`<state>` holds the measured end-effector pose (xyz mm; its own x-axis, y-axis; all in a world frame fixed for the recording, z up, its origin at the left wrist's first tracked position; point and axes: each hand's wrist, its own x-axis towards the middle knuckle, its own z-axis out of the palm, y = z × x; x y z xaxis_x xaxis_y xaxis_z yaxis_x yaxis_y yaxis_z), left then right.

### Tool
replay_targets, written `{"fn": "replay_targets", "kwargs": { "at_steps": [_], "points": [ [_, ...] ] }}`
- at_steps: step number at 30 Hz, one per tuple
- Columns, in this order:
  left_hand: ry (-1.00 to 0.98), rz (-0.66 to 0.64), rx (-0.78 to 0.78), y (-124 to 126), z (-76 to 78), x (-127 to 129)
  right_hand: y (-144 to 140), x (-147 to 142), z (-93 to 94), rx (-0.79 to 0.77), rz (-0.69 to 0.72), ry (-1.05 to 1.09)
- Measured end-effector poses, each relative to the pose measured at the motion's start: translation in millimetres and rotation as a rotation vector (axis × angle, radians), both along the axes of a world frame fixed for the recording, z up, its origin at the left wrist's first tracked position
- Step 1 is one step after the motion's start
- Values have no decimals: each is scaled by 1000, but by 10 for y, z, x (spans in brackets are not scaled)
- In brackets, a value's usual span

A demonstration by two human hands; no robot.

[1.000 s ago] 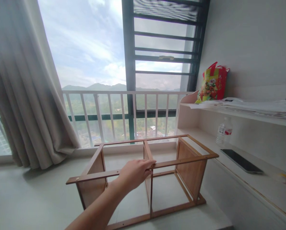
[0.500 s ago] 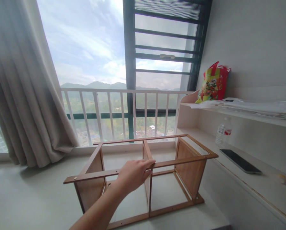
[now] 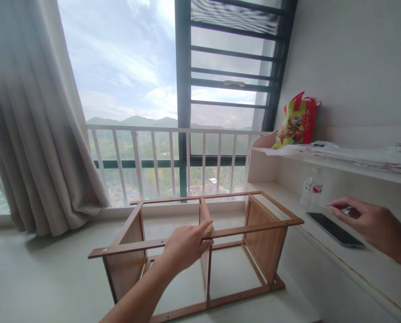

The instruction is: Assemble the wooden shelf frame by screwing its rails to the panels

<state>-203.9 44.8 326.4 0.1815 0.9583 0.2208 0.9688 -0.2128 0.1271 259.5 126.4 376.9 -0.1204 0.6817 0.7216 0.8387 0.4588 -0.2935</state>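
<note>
Presently, the wooden frame [image 3: 200,251] stands on the pale floor [image 3: 35,278] in front of the window railing [image 3: 170,157], its open top rails level and a middle divider splitting it into two bays. The left hand [image 3: 187,244] rests on the near top rail where the divider meets it, fingers curled over the rail and gripping it, forefinger stretched along the wood. The right hand [image 3: 372,224] hovers over the lower shelf [image 3: 355,255] at the right wall, fingertips pinched together on a small shiny object [image 3: 347,211] (too small and blurred to identify). Directly below that hand lies a black phone [image 3: 335,229], flat on the shelf, not touched. A clear water bottle [image 3: 311,187] stands upright just behind the phone. On the upper shelf [image 3: 355,166] lie spread papers [image 3: 355,154], and a red and green bag [image 3: 296,121] stands at its far end against the wall. A beige curtain [image 3: 35,134] hangs at the left, well apart from the frame.
</note>
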Motion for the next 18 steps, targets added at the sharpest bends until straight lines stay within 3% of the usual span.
{"fn": "replay_targets", "kwargs": {
  "at_steps": [5,6,8,11,18],
  "points": [
    [-32,29,-21,5,14,10,18,-1403,43,-178,590,-223],
    [-31,29,-23,2,18,11,-19,-1661,34,-174,652,-291],
    [-23,30,-19,-5,21,11,-72,-2079,-4,-164,682,-390],
    [-15,31,-9,-20,12,8,-83,-2466,-86,-158,686,-490],
    [-18,14,12,-31,-20,-2,-82,-2799,-169,-168,700,-688]
  ]
}}
